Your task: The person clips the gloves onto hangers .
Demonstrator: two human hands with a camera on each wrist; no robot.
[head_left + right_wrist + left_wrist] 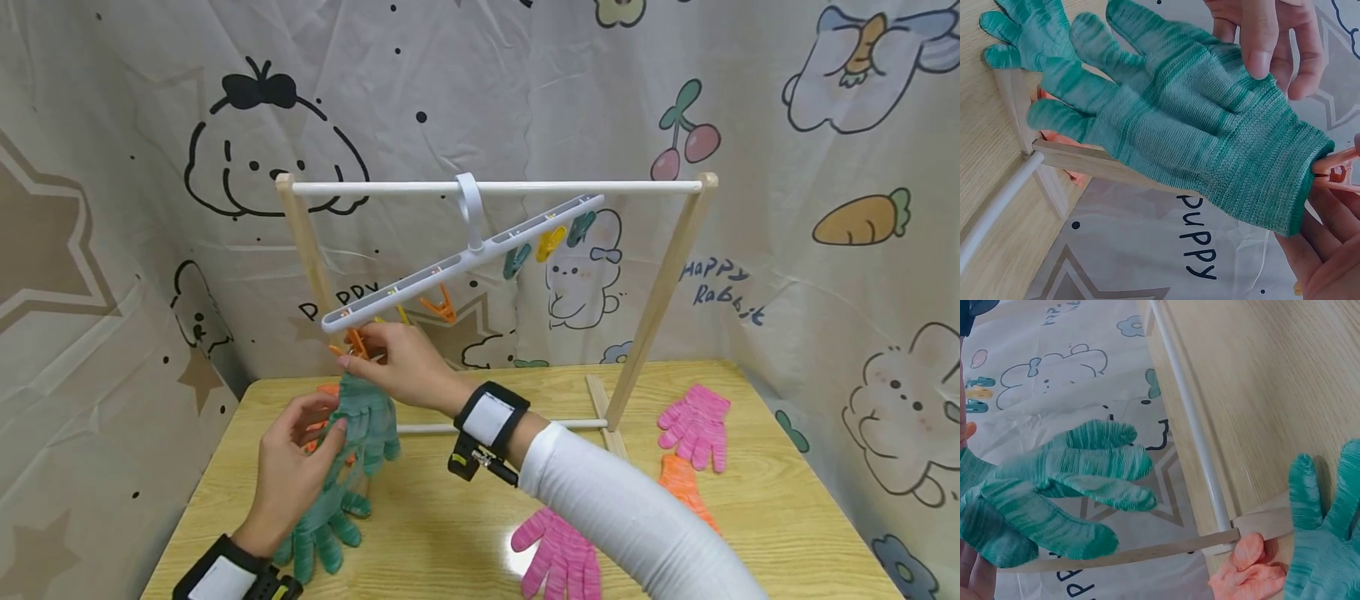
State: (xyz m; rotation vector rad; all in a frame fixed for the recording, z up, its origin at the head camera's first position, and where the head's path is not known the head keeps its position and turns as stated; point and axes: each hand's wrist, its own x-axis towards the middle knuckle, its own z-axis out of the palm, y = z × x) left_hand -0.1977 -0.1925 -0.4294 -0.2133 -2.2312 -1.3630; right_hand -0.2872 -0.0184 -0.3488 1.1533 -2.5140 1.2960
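Observation:
A green striped glove (pixel 367 421) hangs fingers down below the left end of a white hanger (pixel 465 260). My right hand (pixel 408 362) pinches an orange clip (pixel 356 343) at that end; in the right wrist view the clip (pixel 1338 170) meets the open edge of the glove's cuff (pixel 1272 181). My left hand (pixel 296 458) holds the glove's side, thumb in front and fingers partly hidden behind it. A second green glove (pixel 326 533) lies on the table beneath. Behind the hands an orange glove (pixel 1247 572) is mostly covered in the head view.
The hanger hooks over the white bar (pixel 585 187) of a wooden-legged stand (pixel 660 308), tilted down at its left. Other clips hang along it: orange (pixel 441 305), teal (pixel 516 262) and yellow (pixel 551 244). Pink gloves (pixel 697 425) and an orange glove (pixel 686 487) lie on the table's right.

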